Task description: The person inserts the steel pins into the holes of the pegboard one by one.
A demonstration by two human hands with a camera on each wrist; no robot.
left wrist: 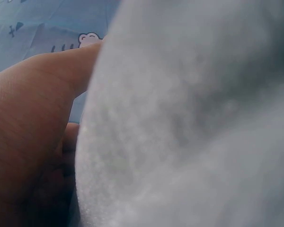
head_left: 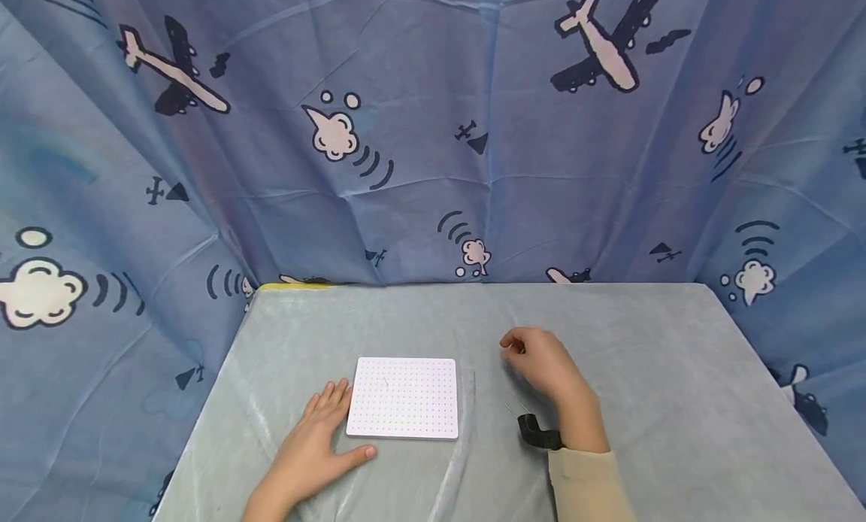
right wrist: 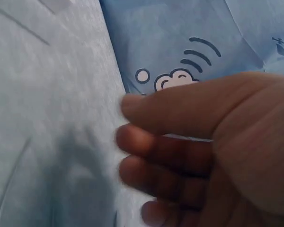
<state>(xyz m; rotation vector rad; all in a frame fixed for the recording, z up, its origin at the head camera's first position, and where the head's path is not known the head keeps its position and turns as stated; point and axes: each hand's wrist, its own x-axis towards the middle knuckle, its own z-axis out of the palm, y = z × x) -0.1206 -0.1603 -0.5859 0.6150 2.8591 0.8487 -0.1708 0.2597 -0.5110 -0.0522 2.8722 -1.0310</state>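
Note:
A white board (head_left: 402, 402) printed or punched with a grid of small dots lies flat on the grey-covered table. On it shows a short, thin, wire-like piece (head_left: 386, 381). My left hand (head_left: 314, 443) is spread on the table, fingertips right at the board's left edge and thumb near its lower left corner. In the left wrist view, blurred whitish cloth (left wrist: 180, 118) hides most of that hand. To the right of the board, my right hand (head_left: 541, 359) hovers over the table, fingers loosely curled. The right wrist view shows nothing between its thumb and fingers (right wrist: 139, 172).
A thin straight rod (head_left: 474, 386) lies just right of the board. Further right, slender wire-like pieces (head_left: 511, 410) show beside the black wrist camera (head_left: 537, 433). Blue curtain (head_left: 419, 131) with airplane prints closes off the back and sides of the table.

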